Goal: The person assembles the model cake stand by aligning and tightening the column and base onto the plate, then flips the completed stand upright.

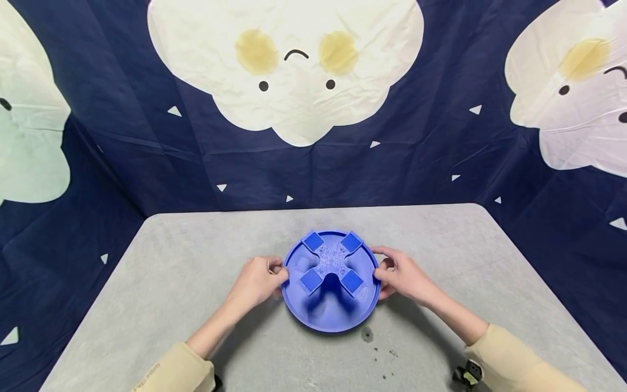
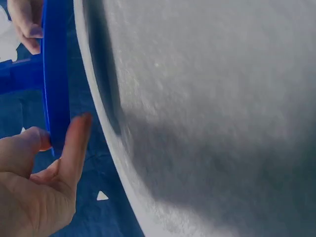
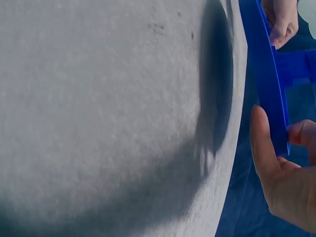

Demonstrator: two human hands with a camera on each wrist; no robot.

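Observation:
A round blue plastic disc point(image 1: 313, 313) with a raised rim is held up above the table between both hands. From its upper face rises a cross-shaped stand point(image 1: 333, 261) with four square pads at its ends and small numbers near them. My left hand point(image 1: 259, 280) pinches the disc's left rim, thumb on the upper side and fingers beneath. On the opposite rim my right hand point(image 1: 401, 275) pinches in the same way. In both wrist views the disc point(image 2: 57, 74) appears edge-on, apart from the table, its shadow lying below.
The grey table point(image 1: 196, 245) has rounded far corners. Dark specks and a stain point(image 1: 367, 334) mark its surface near the front. A navy cloth point(image 1: 313, 174) printed with clouds and small white triangles hangs behind and at both sides.

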